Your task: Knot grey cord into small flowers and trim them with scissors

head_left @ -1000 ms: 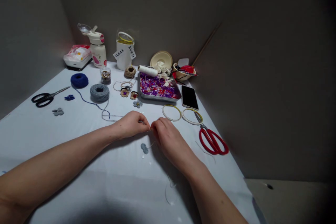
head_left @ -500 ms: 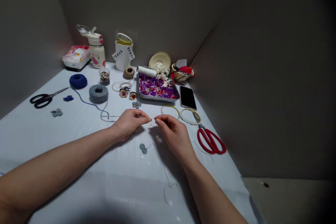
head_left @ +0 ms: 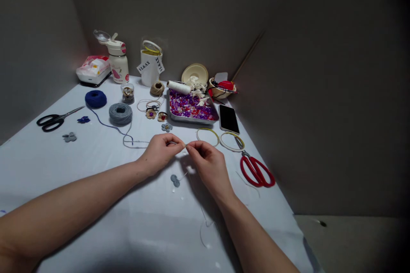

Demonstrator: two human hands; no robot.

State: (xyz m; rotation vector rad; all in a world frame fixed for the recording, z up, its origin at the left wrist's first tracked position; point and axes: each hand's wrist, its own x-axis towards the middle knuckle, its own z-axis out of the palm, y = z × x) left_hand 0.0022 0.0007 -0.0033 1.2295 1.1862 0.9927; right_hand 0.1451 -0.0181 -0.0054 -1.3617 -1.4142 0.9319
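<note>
My left hand (head_left: 162, 150) and my right hand (head_left: 206, 163) meet fingertip to fingertip over the middle of the white table (head_left: 96, 187). Both are pinched shut on something thin and small that I cannot make out, perhaps thread. A pale thread (head_left: 205, 226) trails from under my right hand toward me. A small grey crocheted flower (head_left: 174, 180) lies on the cloth just below the hands.
Red scissors (head_left: 257, 171) and two rings (head_left: 221, 138) lie right of my hands. Behind are a tray of purple beads (head_left: 192, 108), a phone (head_left: 229, 118), grey yarn (head_left: 120, 113), blue yarn (head_left: 95, 98), black scissors (head_left: 53, 120), a bottle (head_left: 118, 60) and a cup (head_left: 150, 66).
My hands drew slightly apart half a second ago and have closed together again, fingertips touching, a little higher than a second ago.
</note>
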